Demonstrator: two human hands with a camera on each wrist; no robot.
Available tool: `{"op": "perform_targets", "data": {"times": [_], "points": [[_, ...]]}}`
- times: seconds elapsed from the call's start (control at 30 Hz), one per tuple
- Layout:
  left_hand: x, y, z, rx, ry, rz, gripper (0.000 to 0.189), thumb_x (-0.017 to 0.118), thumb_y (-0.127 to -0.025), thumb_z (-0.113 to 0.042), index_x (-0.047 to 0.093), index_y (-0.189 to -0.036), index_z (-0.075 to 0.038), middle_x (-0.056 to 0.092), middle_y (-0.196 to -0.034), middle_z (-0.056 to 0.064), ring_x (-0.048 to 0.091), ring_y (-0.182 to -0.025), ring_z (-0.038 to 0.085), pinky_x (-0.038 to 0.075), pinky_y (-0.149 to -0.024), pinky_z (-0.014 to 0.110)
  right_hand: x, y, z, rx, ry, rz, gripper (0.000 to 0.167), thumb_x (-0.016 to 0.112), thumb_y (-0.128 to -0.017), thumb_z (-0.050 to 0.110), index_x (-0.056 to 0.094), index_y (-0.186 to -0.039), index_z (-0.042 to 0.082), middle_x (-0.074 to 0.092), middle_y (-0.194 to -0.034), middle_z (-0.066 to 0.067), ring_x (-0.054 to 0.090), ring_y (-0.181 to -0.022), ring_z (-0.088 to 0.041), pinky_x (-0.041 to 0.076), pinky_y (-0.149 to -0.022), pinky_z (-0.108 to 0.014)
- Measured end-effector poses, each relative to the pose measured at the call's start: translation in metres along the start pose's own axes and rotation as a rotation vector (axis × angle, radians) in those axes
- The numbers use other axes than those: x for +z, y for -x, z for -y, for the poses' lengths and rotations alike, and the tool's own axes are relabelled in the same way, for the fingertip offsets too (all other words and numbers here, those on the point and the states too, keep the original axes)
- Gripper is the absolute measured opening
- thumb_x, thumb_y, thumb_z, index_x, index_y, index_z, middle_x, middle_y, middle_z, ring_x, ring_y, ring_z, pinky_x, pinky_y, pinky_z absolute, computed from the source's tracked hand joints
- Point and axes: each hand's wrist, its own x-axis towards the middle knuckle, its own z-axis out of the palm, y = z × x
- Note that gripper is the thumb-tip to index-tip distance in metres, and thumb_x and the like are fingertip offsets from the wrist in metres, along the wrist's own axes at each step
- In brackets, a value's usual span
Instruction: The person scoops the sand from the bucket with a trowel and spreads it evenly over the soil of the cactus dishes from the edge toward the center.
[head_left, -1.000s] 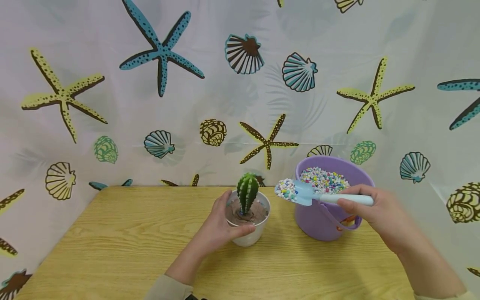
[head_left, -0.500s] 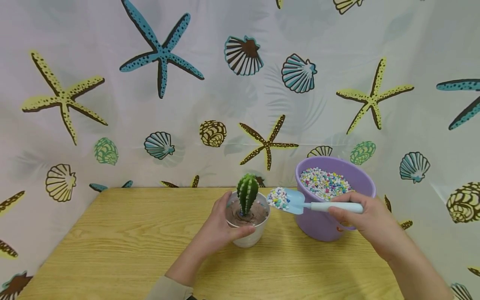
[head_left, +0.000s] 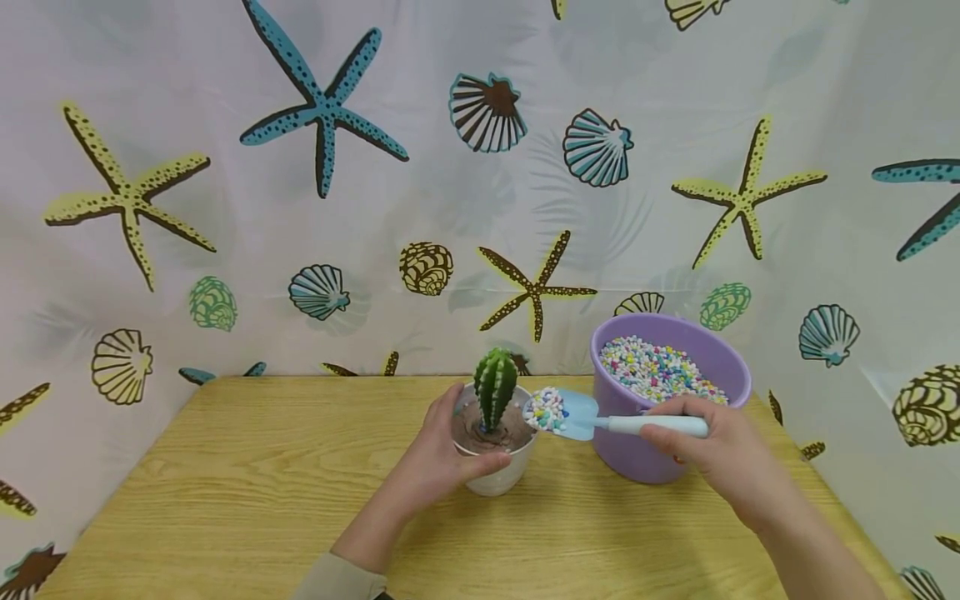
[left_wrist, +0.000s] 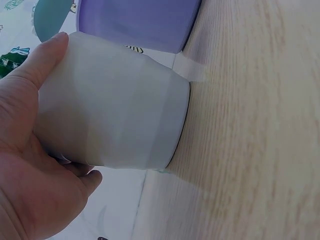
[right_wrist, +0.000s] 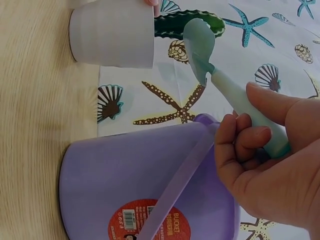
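My left hand (head_left: 444, 450) grips the white pot (left_wrist: 115, 105) around its upper side, thumb at the front and fingers behind. Brown soil (head_left: 517, 427) fills the pot, and a green cactus (head_left: 495, 388) stands upright in it. In my right hand (head_left: 723, 454) is a light blue trowel (right_wrist: 200, 42), gripped by its pale handle. Small multicoloured pebbles (head_left: 546, 409) are heaped on the trowel's blade, whose tip overlaps the pot's right rim in the head view. The right wrist view shows the blade raised above the level of the pot's rim, beside the cactus.
A purple bucket (head_left: 637, 454) of multicoloured pebbles stands right of the pot, its handle hanging down. Both rest on a wooden table (head_left: 262, 483). Behind hangs a white curtain (head_left: 450, 200) printed with starfish and shells.
My right hand has carried the loaded trowel left and slightly down, from in front of the bucket to the pot's right rim. The left hand and pot have stayed in place.
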Motion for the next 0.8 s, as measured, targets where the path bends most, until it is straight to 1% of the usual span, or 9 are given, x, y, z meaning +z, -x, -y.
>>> {"op": "perform_targets", "data": {"times": [0.2, 0.27, 0.47, 0.57, 0.8], "points": [[0.000, 0.001, 0.000, 0.011, 0.013, 0.001, 0.128, 0.096, -0.087, -0.049, 0.016, -0.176, -0.005, 0.023, -0.176, 0.027, 0.033, -0.159, 0.050, 0.035, -0.124, 0.070, 0.009, -0.001, -0.001, 0.009, 0.021, -0.010, 0.034, 0.087, -0.099, 0.034, 0.079, -0.119, 0.008, 0.067, -0.104, -0.007, 0.054, -0.096, -0.023, 0.049, -0.079, -0.032], [-0.001, 0.001, 0.000, 0.017, 0.017, 0.001, 0.127, 0.096, -0.087, -0.048, 0.016, -0.176, -0.004, 0.024, -0.175, 0.028, 0.033, -0.158, 0.051, 0.036, -0.123, 0.071, 0.012, -0.001, -0.001, 0.012, 0.027, -0.013, 0.034, 0.087, -0.099, 0.034, 0.078, -0.119, 0.008, 0.068, -0.107, -0.008, 0.055, -0.097, -0.024, 0.049, -0.081, -0.032], [0.000, 0.000, 0.002, 0.006, 0.021, 0.001, 0.128, 0.097, -0.086, -0.049, 0.016, -0.176, -0.006, 0.023, -0.176, 0.027, 0.033, -0.159, 0.048, 0.036, -0.123, 0.069, 0.018, -0.001, 0.003, 0.038, 0.050, -0.010, 0.035, 0.087, -0.098, 0.036, 0.078, -0.119, 0.009, 0.064, -0.103, -0.007, 0.054, -0.094, -0.024, 0.050, -0.078, -0.033], [0.000, -0.001, 0.003, 0.005, 0.024, -0.001, 0.129, 0.097, -0.085, -0.049, 0.016, -0.176, -0.006, 0.023, -0.176, 0.026, 0.032, -0.159, 0.048, 0.035, -0.124, 0.068, 0.021, 0.000, 0.004, 0.031, 0.063, -0.014, 0.036, 0.087, -0.098, 0.036, 0.078, -0.119, 0.009, 0.066, -0.102, -0.007, 0.054, -0.092, -0.024, 0.050, -0.077, -0.032], [0.000, -0.002, 0.004, 0.007, 0.030, -0.004, 0.130, 0.097, -0.085, -0.048, 0.016, -0.176, -0.005, 0.022, -0.176, 0.026, 0.033, -0.159, 0.048, 0.035, -0.124, 0.068, 0.028, 0.000, 0.007, 0.018, 0.091, -0.029, 0.036, 0.087, -0.098, 0.039, 0.079, -0.118, 0.011, 0.070, -0.105, -0.008, 0.057, -0.094, -0.024, 0.051, -0.080, -0.033]]}}
